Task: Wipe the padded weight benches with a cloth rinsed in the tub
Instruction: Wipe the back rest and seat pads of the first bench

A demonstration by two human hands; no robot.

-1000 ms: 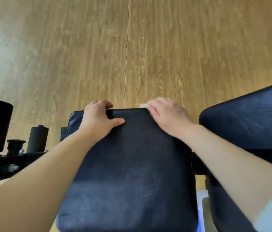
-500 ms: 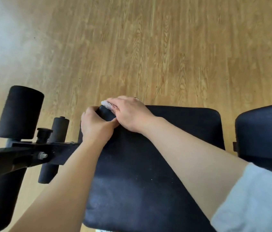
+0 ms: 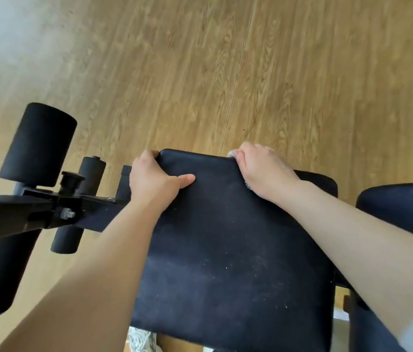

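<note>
While the left hand (image 3: 156, 181) grips the far left corner of the black bench pad (image 3: 225, 250), fingers curled over the edge and thumb flat on top, the right hand (image 3: 264, 168) presses a pale cloth (image 3: 231, 154) against the far edge a little way along. The two hands are well apart, each closed on its own thing — the left steadying the pad, the right bunched around the cloth, of which only a small scrap shows past the knuckles and another under the heel of the hand.

This looks like the wiping step itself, with the far rim of the pad being cleaned. Pale specks and a dull haze lie across the middle and near part of the pad, so the next move probably calls for drawing the cloth back over the flat top in firm, overlapping strokes, then a rinse. No tub is in view, so I cannot tell where it stands.

To the left, a black metal frame (image 3: 22, 214) carries foam rollers (image 3: 38, 146), close beside the left forearm — a likely snag if the wiping swings that way. A second dark pad (image 3: 403, 204) sits just to the right, under the right forearm, presumably awaiting its turn. Wood floor (image 3: 225, 59) lies beyond.
</note>
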